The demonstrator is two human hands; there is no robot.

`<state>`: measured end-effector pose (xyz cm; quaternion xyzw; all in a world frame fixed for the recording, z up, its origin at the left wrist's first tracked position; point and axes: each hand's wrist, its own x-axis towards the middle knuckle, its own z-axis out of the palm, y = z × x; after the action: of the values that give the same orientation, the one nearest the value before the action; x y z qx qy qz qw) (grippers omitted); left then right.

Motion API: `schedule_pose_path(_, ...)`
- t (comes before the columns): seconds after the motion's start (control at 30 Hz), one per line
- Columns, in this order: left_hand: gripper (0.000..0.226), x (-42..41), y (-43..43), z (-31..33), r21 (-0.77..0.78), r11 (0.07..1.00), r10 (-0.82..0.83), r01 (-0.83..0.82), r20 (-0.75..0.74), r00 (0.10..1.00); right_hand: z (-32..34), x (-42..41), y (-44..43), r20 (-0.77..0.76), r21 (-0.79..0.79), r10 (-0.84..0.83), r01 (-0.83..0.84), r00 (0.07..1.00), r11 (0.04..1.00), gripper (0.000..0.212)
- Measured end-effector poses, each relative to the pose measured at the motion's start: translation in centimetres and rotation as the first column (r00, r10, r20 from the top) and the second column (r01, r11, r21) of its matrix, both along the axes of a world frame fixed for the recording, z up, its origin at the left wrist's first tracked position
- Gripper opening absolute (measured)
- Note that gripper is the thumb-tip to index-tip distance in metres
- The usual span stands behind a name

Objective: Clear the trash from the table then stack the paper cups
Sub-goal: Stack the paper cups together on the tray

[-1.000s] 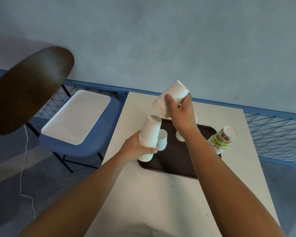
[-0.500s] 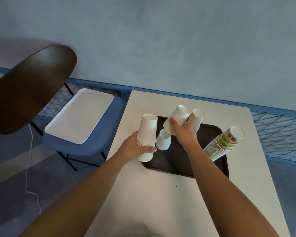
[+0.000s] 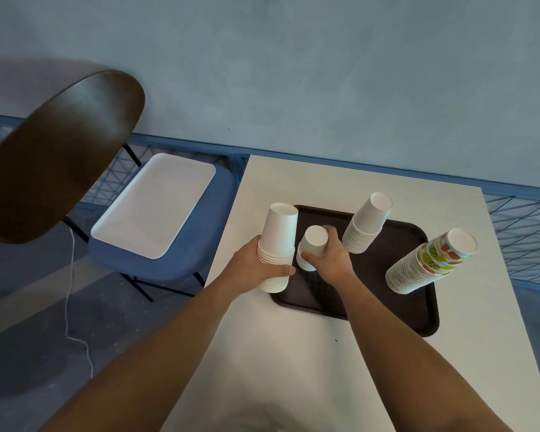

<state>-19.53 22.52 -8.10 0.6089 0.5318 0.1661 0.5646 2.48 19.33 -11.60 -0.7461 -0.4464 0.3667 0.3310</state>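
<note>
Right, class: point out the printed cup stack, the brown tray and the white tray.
printed cup stack (image 3: 435, 260): head view, patterned side
brown tray (image 3: 402, 238): head view, bare far corner
white tray (image 3: 156, 207): head view, flat middle

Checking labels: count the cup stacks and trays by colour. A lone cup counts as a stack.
White cup stacks: 3 (tall white stack in left hand, small white cup in right hand, free white stack)
Printed cup stack: 1
Brown tray: 1
White tray: 1
Total: 6

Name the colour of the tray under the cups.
Dark brown tray, seen best in head view.
</note>
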Motion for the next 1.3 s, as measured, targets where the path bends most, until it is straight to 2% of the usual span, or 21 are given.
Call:
schedule_pose_path(0.1,0.08,0.1,0.2,-0.3,-0.001,1.0,-0.008,0.008,-0.009,1.0,-0.3,0.0,0.0,0.002,-0.057,-0.003,0.003,1.0,0.998,0.072)
schedule_pose_path(0.27,0.084,0.3,0.3,-0.4,0.0,1.0,-0.013,0.013,-0.023,1.0,-0.1,0.6,0.0,0.014,-0.157,0.079,-0.076,0.997,0.985,0.094)
schedule_pose_path(0.33,0.086,0.4,0.3,-0.2,-0.002,1.0,-0.016,0.016,-0.018,1.0,0.0,1.3,-0.2,0.031,-0.169,0.099,-0.092,0.995,0.981,0.094)
schedule_pose_path(0.43,0.086,0.5,0.2,0.1,-0.002,1.0,-0.013,0.013,-0.008,1.0,1.9,1.7,-0.9,-0.013,-0.14,0.027,-0.029,1.0,0.99,0.075)
schedule_pose_path(0.53,0.086,0.6,-0.1,0.4,-0.002,1.0,-0.011,0.011,0.001,1.0,4.6,2.1,-1.3,-0.046,0.012,-0.143,0.144,0.989,0.99,0.047)
schedule_pose_path(0.63,0.085,1.0,-0.5,0.8,0.0,1.0,-0.028,0.028,0.009,1.0,7.5,2.2,-1.2,-0.09,0.134,-0.196,0.207,0.976,0.969,0.036)
schedule_pose_path(0.7,0.085,1.3,-0.7,1.1,0.001,0.999,-0.035,0.035,0.022,0.999,9.7,1.9,-1.2,-0.11,0.173,-0.123,0.14,0.986,0.975,0.037)
schedule_pose_path(0.8,0.086,1.9,-1.2,1.6,0.012,0.999,-0.033,0.032,0.035,0.999,12.8,1.0,-1.2,-0.125,0.155,0.134,-0.114,0.983,0.981,0.045)
schedule_pose_path(0.87,0.09,2.3,-1.4,2.0,0.019,0.999,-0.034,0.033,0.049,0.998,13.8,0.3,-1.1,-0.056,0.091,0.282,-0.276,0.958,0.957,0.053)
schedule_pose_path(0.93,0.092,2.6,-1.6,2.4,0.025,0.999,-0.048,0.047,0.065,0.997,14.0,-0.3,-1.0,0.07,0.055,0.356,-0.36,0.932,0.931,0.058)
schedule_pose_path(1.03,0.089,2.9,-2.0,2.9,0.038,0.998,-0.055,0.052,0.064,0.996,13.7,-0.8,-1.2,0.165,0.069,0.345,-0.36,0.924,0.93,0.057)
schedule_pose_path(1.3,0.103,2.8,-2.4,2.9,0.073,0.996,-0.059,0.056,0.04,0.997,13.2,-1.4,-2.0,0.161,0.09,0.303,-0.319,0.939,0.943,0.059)
